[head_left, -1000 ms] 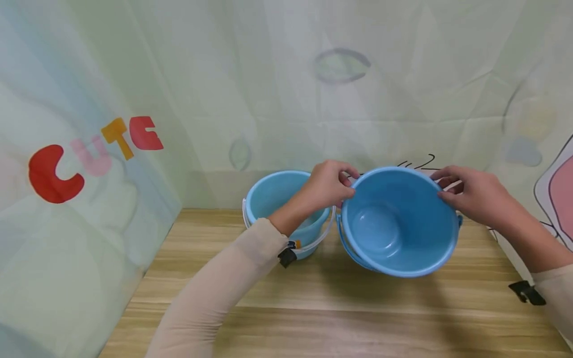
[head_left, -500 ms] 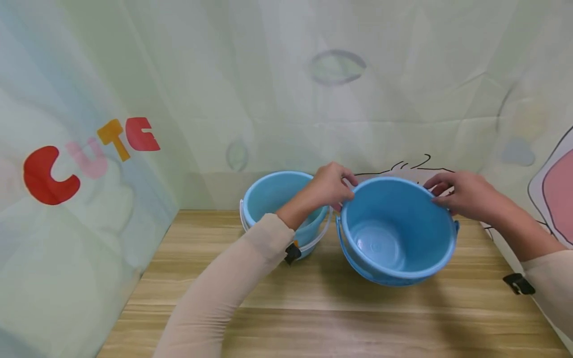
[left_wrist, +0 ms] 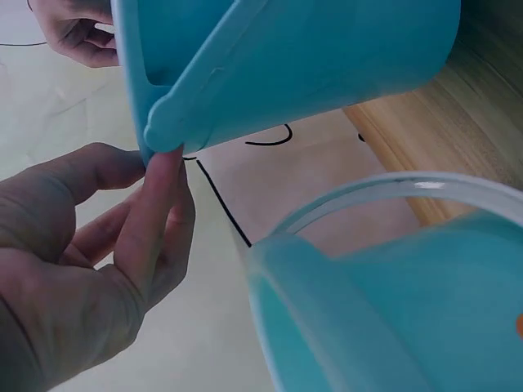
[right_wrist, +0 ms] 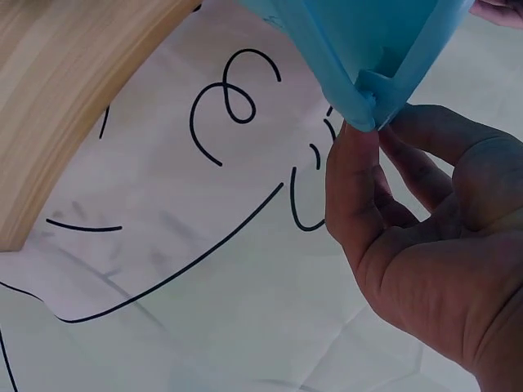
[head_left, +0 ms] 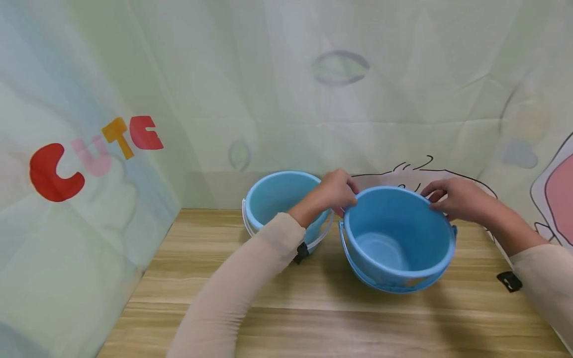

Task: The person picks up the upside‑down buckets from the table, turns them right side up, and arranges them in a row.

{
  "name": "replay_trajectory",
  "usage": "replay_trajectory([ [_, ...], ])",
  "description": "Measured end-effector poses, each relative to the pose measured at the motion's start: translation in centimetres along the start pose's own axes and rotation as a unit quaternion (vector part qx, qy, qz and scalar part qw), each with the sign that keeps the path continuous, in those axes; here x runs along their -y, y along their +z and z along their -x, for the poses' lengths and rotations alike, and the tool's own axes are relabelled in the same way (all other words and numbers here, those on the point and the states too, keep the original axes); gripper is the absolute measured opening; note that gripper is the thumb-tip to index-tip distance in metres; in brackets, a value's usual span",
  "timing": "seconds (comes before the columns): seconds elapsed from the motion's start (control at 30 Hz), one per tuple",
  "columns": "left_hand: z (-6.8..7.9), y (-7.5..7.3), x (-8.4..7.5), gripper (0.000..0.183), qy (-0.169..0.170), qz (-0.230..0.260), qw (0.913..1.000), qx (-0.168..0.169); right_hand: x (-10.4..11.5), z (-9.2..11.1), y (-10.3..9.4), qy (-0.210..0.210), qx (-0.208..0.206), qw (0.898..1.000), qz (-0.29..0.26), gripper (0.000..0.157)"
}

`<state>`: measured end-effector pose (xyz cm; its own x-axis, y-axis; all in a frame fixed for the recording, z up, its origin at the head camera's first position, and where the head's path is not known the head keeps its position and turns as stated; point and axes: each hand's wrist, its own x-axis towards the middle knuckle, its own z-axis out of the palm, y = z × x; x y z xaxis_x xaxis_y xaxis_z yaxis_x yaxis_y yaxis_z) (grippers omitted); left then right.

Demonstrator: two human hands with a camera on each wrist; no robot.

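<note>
My two hands pinch the rim of a darker blue bucket (head_left: 403,233) from opposite sides. The left hand (head_left: 333,191) grips its left rim, and in the left wrist view that hand (left_wrist: 106,220) has thumb and fingers at the rim by the handle joint. My right hand (head_left: 461,199) holds the right back rim; the right wrist view shows its fingertips (right_wrist: 355,155) pinching the edge. The bucket tilts with its mouth toward me, its blue handle hanging at the front. Just left stands a lighter blue bucket (head_left: 273,191) with a white handle (head_left: 324,233), partly behind my left forearm.
Both buckets are over a wood-grain table (head_left: 215,248). Behind it hangs a pale green printed cloth (head_left: 268,99), with colourful letters on its left part. Black clips (head_left: 509,282) sit by the sleeve cuffs.
The darker bucket has come down slightly and tipped more upright, with more of its outer front wall and handle showing. Both hands moved down with it, keeping their hold. The lighter bucket stays put.
</note>
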<state>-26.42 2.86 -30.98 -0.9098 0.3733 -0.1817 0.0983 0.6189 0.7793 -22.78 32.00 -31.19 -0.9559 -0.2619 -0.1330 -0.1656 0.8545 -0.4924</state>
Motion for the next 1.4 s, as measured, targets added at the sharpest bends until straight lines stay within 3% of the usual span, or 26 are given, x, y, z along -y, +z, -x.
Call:
replay_trajectory([
  [0.4, -0.9, 1.3, 0.5, 0.016, -0.015, -0.043, 0.9989, 0.008, -0.8, -0.6, 1.0, 0.021, 0.036, 0.999, -0.019, 0.04],
  [1.0, -0.9, 2.1, 1.2, 0.006, 0.012, -0.12, 0.9927, -0.003, -1.1, -0.9, 2.3, 0.025, 0.034, 0.999, -0.022, 0.04],
  [1.13, -0.7, 2.4, 1.3, 0.003, 0.03, -0.139, 0.9897, -0.01, -1.2, -0.7, 2.6, 0.023, 0.022, 0.999, -0.008, 0.04],
  [1.33, -0.1, 2.6, 1.7, 0.029, 0.082, -0.182, 0.9794, -0.029, -1.6, 0.2, 3.2, 0.015, -0.016, 0.999, 0.031, 0.041],
  [1.4, 0.3, 2.5, 1.8, 0.024, 0.096, -0.185, 0.9774, -0.032, -1.7, 0.8, 3.4, 0.012, -0.03, 0.999, 0.038, 0.044],
])
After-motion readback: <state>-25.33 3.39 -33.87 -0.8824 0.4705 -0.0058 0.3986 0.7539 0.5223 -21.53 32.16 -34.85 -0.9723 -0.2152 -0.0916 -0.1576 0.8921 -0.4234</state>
